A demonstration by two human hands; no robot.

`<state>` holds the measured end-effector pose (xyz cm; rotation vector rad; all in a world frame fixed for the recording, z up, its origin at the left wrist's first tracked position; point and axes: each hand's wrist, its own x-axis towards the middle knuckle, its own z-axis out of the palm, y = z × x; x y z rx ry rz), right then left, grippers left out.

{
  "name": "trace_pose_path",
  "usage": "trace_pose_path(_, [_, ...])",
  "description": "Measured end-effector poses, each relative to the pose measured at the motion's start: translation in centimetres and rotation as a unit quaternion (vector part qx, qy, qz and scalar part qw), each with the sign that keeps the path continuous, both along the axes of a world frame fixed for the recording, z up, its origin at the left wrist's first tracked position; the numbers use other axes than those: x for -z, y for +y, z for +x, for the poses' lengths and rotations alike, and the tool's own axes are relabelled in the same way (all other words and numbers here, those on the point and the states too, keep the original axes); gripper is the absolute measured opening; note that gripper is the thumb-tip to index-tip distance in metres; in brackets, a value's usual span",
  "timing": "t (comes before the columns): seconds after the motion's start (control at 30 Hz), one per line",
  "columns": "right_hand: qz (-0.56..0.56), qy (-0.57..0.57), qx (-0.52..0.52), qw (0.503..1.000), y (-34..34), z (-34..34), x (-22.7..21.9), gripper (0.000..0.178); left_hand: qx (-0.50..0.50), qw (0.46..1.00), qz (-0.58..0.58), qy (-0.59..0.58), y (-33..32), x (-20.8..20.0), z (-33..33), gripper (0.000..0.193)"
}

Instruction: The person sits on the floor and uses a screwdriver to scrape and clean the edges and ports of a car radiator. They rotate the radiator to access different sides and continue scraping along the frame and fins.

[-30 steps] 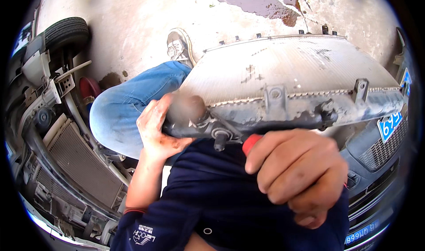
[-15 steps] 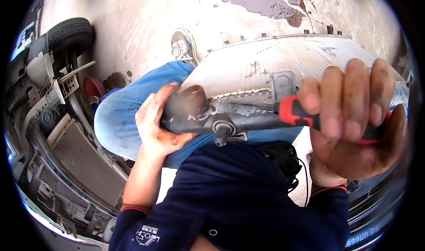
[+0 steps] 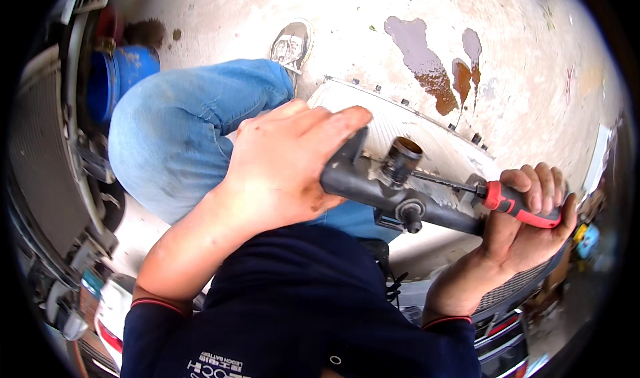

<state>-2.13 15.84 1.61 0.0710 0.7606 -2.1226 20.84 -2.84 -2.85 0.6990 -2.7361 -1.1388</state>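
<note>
A radiator (image 3: pixel 357 106) with a pale finned core lies tilted in front of me, with its black plastic end tank (image 3: pixel 453 217) nearest my body. My left hand (image 3: pixel 283 161) is wrapped round the tank's left end. A short open pipe stub (image 3: pixel 403 158) rises from the tank, and a small round fitting (image 3: pixel 410 211) juts toward me below it. In my right hand (image 3: pixel 517 241) is a screwdriver (image 3: pixel 517 205) with a red and black handle. Its dark shaft points left along the tank's far side, toward the base of the stub, where the tip is hidden.
A blue bucket (image 3: pixel 133 68) stands beyond my bent left knee (image 3: pixel 167 131). Car front parts with another radiator (image 3: pixel 43 158) line the left side. Dark wet stains (image 3: pixel 420 58) mark the concrete floor ahead. A car's dark grille (image 3: pixel 513 288) is at the lower right.
The view has shifted. The radiator's right end now slants down toward me. The screwdriver and my right hand sit lower, and my left hand covers the tank's end from above.
</note>
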Motion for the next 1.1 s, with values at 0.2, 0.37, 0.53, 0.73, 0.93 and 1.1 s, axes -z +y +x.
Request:
trace_pose_path(0.2, [0.064, 0.002, -0.009, 0.998, -0.4, 0.5, -0.1, 0.021, -0.028, 0.999, 0.038, -0.01, 0.4, -0.3, 0.3, 0.077])
trace_pose_path(0.37, [0.104, 0.057, -0.018, 0.993, -1.0, 0.4, -0.8, 0.015, -0.047, 0.997, 0.057, 0.012, 0.7, 0.5, 0.5, 0.077])
trace_pose_path(0.53, [0.137, 0.149, -0.042, 0.978, 1.8, 0.4, -0.8, 0.018, -0.052, 0.995, 0.08, 0.015, 0.4, 0.5, 0.2, 0.075])
trace_pose_path(0.73, [0.416, 0.388, -0.291, 0.769, 3.6, -4.3, -4.4, 0.05, -0.047, 0.995, 0.089, 0.016, -0.2, 0.4, -0.2, 0.07])
trace_pose_path(0.93, [0.388, 0.438, -0.627, 0.514, -4.9, -9.3, -6.4, 0.056, -0.061, 0.995, 0.072, 0.034, 0.1, 0.7, -0.5, 0.067])
trace_pose_path(1.1, [0.36, 0.459, -0.703, 0.407, -8.1, -7.3, -6.8, 0.059, -0.058, 0.995, 0.069, 0.031, 0.0, 0.9, -0.7, 0.066])
